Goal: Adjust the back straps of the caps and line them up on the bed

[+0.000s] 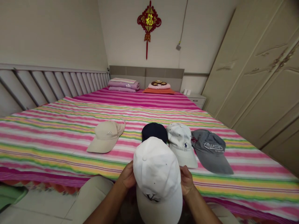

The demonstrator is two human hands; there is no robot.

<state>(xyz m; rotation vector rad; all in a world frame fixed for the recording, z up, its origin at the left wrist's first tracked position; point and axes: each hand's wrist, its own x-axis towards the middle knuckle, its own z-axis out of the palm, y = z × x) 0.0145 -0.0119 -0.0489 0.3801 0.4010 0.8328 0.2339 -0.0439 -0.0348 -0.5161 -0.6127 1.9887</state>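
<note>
A white baseball cap point(157, 168) with dark lettering on its front is held up between my hands, brim toward me. My left hand point(128, 176) grips its left side, fingers partly hidden behind the cap. On the opposite side my right hand point(186, 181) is closed on the edge. Beyond it on the bed lies a dark navy cap point(154, 132), partly covered from view. To its right rest a pale cap point(179, 137) with a small dark emblem and a grey cap point(210, 149) with white lettering. A beige cap point(106, 133) lies apart on the left.
The bed has a striped bedspread point(70, 130). Folded purple bedding point(123, 85) and a pink-and-orange stack point(159, 88) sit by the headboard point(163, 73). A slatted rail point(58, 85) runs along the left, a wardrobe point(257, 74) stands right, and a green container point(10, 194) is at lower left.
</note>
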